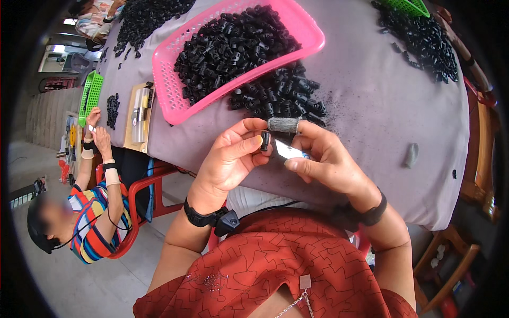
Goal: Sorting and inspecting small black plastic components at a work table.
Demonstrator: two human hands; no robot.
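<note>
While both forearms rose from the lower edge of the view, the person's left hand (pixel 233 153) pinched a small black plastic cylindrical part (pixel 265 140) between thumb and fingertips, just above the near edge of the grey cloth-covered table (pixel 371 106). The part sat at the tips of the left fingers, upright, directly between the two hands. The right hand (pixel 323 159) was closed around a thin silvery blade (pixel 289 151), its tip touching or just beside the black part. The right index finger wore a grey knitted finger sleeve (pixel 283 125), lying just above the part.

Beyond the hands, a loose heap of similar black plastic parts (pixel 281 95) lay on the cloth, touching a shallow pink plastic mesh basket (pixel 169 90) filled with more of them. Another spread of black parts (pixel 424 42) lay at the far right, next to a green mesh basket (pixel 408 6). A spare grey finger sleeve (pixel 412 155) lay alone on the cloth, well to the right of the hands.

At the left end of the table, another person in a striped shirt (pixel 95 228) sat on a red chair (pixel 143 196), hands raised near a second green basket (pixel 91 95).
</note>
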